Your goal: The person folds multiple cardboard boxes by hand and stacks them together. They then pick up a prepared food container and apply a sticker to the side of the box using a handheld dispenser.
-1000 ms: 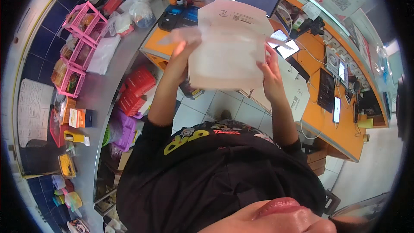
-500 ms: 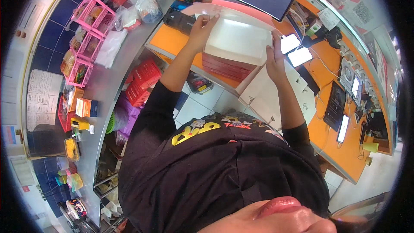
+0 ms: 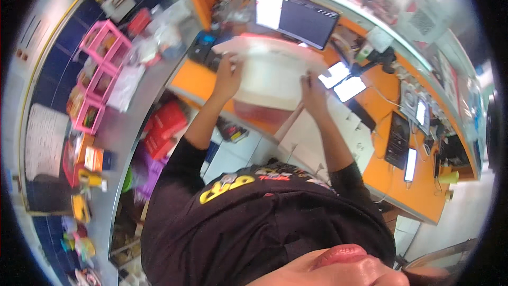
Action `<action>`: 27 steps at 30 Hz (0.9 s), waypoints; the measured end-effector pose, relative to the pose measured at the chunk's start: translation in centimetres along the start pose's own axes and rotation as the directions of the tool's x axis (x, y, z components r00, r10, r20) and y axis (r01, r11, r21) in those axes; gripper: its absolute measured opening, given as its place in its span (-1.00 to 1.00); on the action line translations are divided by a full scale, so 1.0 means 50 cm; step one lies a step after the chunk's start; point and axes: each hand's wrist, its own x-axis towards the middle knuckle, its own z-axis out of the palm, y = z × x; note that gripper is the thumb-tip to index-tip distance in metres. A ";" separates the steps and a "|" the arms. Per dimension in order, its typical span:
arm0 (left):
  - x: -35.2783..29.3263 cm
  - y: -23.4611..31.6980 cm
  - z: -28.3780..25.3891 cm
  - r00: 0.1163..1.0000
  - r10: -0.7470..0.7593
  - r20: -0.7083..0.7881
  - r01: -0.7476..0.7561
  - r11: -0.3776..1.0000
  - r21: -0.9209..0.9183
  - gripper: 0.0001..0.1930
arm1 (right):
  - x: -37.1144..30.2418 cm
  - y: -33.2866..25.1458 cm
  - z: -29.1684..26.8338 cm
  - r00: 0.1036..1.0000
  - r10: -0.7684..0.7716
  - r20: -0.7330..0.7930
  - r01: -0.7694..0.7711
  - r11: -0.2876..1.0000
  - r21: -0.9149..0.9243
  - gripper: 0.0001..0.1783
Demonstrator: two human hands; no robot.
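On the orange counter before me is a nested stack of cardboard boxes [image 3: 272, 82], white inside with red sides below. My left hand [image 3: 227, 77] is closed at the left edge of the top box, near its raised flap. At the right edge, my right hand [image 3: 313, 92] grips the same box with its fingertips. The raised far flap is smeared by motion. Right of the stack and partly under my right forearm lies a flat white cardboard panel [image 3: 323, 137] with small dark printed marks.
A monitor [image 3: 296, 17] stands behind the boxes. Two lit phones [image 3: 341, 82] lie right of my right hand, with a dark tablet [image 3: 397, 140] and cables further right. On the left, a steel counter [image 3: 138, 122] carries pink baskets [image 3: 103, 77] and bags. Red boxes [image 3: 165, 127] sit below it.
The view has shifted, so the counter appears further left and lower. Both hands stay at the top box's edges, and its far flap now stands differently and is blurred.
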 end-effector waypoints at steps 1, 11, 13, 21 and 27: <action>-0.004 0.000 -0.014 1.000 0.001 0.017 -0.003 0.995 0.096 -0.64 | 0.008 -0.014 0.002 0.999 0.034 0.038 -0.033 0.999 -0.014 -0.74; -0.004 0.013 -0.040 0.981 -0.186 0.059 0.165 0.952 0.256 -0.60 | 0.018 -0.078 0.014 0.982 0.175 0.067 -0.161 0.971 -0.176 -0.66; -0.005 0.011 -0.035 0.984 -0.172 0.045 0.154 0.950 0.270 -0.61 | 0.017 -0.079 0.018 0.981 0.188 0.055 -0.176 0.967 -0.184 -0.66; 0.005 0.014 -0.031 0.971 -0.214 0.103 0.112 0.797 0.594 -0.69 | 0.015 -0.107 0.047 0.978 0.206 0.038 -0.170 0.886 -0.432 -0.68; -0.022 0.056 -0.016 0.984 -0.162 0.077 0.041 0.621 0.782 -0.74 | 0.020 -0.133 0.039 0.954 0.241 0.179 -0.069 0.754 -0.653 -0.79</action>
